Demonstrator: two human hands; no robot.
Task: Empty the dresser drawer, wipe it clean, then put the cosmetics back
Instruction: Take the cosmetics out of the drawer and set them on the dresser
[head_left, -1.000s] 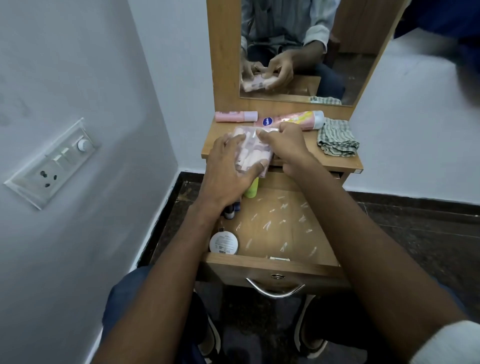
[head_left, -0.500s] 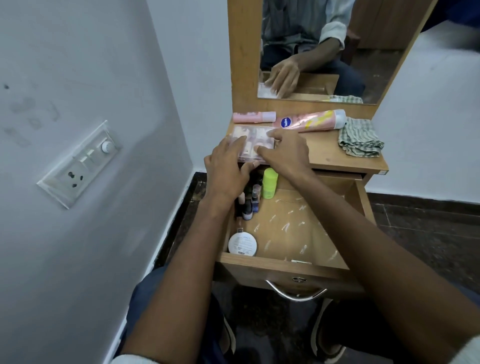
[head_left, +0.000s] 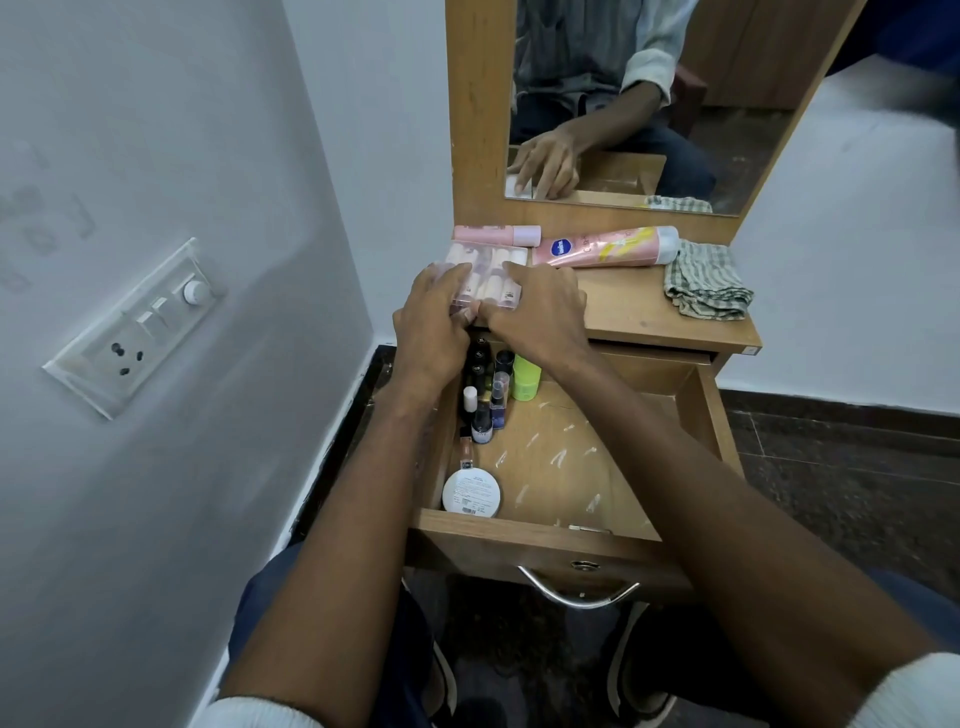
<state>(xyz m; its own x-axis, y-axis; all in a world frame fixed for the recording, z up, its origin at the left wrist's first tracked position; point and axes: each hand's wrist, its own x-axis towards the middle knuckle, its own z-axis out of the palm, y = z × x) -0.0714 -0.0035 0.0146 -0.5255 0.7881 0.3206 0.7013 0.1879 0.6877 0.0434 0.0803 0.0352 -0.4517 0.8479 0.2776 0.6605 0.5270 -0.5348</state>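
Note:
A clear pack of small pale-pink bottles lies on the dresser top, at its left end. My left hand grips the pack's left side, fingers curled over it. My right hand rests on its right part with the fingers laid flat. Below them the drawer is pulled out. Along its left side stand several small dark nail-polish bottles, a green bottle and a round white compact. The drawer floor to the right is bare wood with pale smears.
A large pink tube and a smaller pink tube lie at the back of the top under the mirror. A folded checked cloth sits at the right. A wall with a switch plate is close on the left.
Both hands carried the pack from above the drawer back onto the dresser top and set it down near the small pink tube. The bottles in the drawer came into view.

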